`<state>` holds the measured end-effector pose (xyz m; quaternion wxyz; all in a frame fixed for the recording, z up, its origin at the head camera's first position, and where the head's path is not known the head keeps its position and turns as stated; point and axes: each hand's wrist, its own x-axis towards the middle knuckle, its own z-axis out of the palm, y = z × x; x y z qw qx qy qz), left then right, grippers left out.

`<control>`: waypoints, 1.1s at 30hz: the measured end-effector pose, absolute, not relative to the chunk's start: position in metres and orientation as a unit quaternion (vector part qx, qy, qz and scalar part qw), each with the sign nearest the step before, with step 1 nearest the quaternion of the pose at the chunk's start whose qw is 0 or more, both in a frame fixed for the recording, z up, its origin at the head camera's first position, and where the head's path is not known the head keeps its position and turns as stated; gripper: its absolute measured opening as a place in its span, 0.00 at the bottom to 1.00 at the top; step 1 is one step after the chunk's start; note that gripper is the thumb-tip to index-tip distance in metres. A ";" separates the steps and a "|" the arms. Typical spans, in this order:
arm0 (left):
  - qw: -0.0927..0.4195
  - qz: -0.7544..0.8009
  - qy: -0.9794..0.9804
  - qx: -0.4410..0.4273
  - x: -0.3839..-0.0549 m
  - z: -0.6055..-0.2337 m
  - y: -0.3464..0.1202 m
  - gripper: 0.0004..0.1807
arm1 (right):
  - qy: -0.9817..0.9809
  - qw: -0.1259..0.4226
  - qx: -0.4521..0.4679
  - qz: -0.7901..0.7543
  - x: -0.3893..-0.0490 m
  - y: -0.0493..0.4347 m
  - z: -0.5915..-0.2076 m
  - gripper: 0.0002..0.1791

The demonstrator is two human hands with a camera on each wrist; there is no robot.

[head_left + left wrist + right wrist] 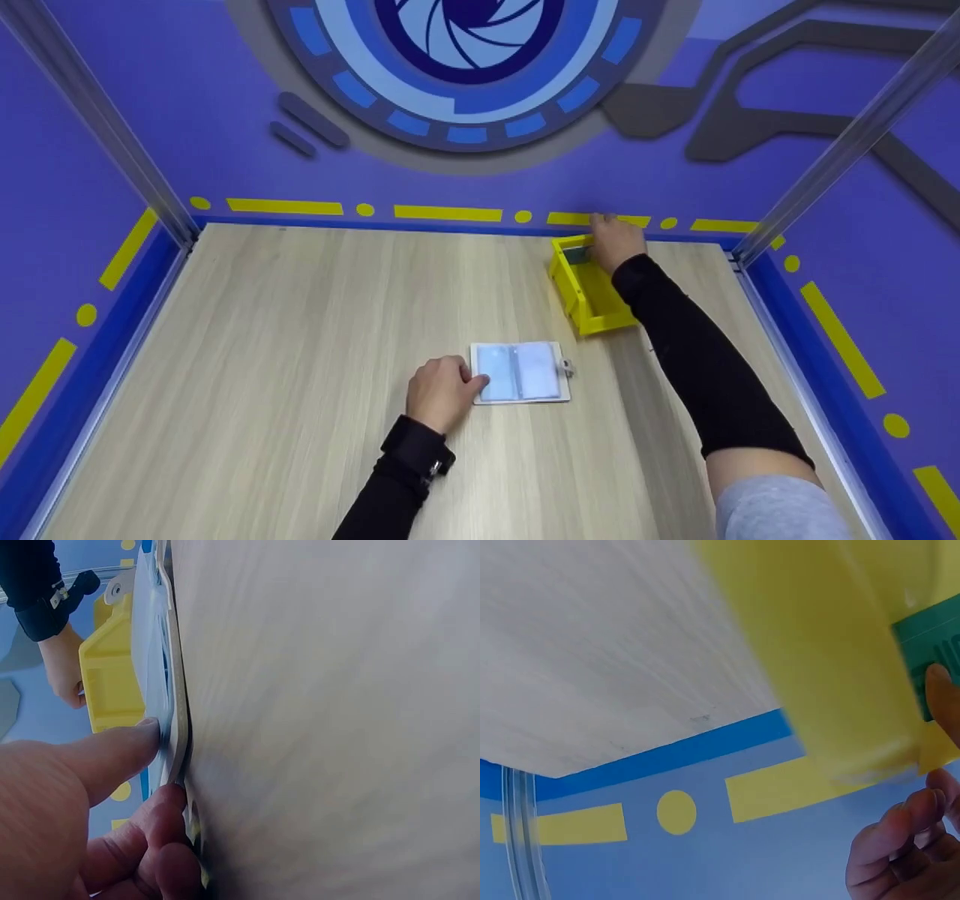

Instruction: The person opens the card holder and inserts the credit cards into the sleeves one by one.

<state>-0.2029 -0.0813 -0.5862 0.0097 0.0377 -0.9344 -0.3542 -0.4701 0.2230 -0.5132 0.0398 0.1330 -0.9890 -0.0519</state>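
Note:
A small card holder [538, 371] with clear sleeves and a pale cover lies opened flat, its snap strap at the right. My left hand [441, 394] pinches its left edge; the left wrist view shows the thumb [124, 754] on the sleeves and curled fingers at the cover's edge. At the back right, my right hand [619, 241] grips the far wall of a yellow bin [589, 322]. In the right wrist view the thumb presses a green card [926, 652] inside the bin, while curled fingers [896, 836] are outside the wall.
The wooden tabletop [300, 322] is bounded by blue panels with yellow marks at the back [480, 180], left and right. Metal posts [832, 157] stand at the back corners. The bin sits close to the back panel.

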 end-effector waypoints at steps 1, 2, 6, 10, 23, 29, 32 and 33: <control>0.010 -0.354 -0.934 0.037 -0.203 -0.586 -0.082 0.20 | -0.989 0.044 0.134 -0.051 -0.469 0.223 -0.512 0.22; 0.011 -0.353 -0.935 0.034 -0.203 -0.585 -0.082 0.19 | -0.988 0.049 0.137 -0.052 -0.468 0.224 -0.511 0.20; 0.016 -0.354 -0.934 0.035 -0.203 -0.582 -0.084 0.20 | -0.983 0.077 0.155 -0.058 -0.468 0.223 -0.504 0.14; 0.010 -0.355 -0.934 0.041 -0.203 -0.582 -0.085 0.21 | -0.978 0.084 0.174 -0.072 -0.467 0.223 -0.500 0.10; 0.005 -0.355 -0.934 0.039 -0.202 -0.587 -0.082 0.20 | -0.959 0.049 0.269 -0.078 -0.457 0.242 -0.489 0.09; 0.006 -0.355 -0.934 0.040 -0.202 -0.585 -0.082 0.19 | -0.949 0.041 0.301 -0.088 -0.445 0.256 -0.468 0.07; 0.007 -0.358 -0.933 0.038 -0.201 -0.585 -0.082 0.19 | -0.953 0.045 0.294 -0.047 -0.434 0.260 -0.458 0.08; 0.007 -0.359 -0.933 0.038 -0.201 -0.585 -0.082 0.19 | -0.956 0.048 0.288 -0.029 -0.430 0.261 -0.455 0.08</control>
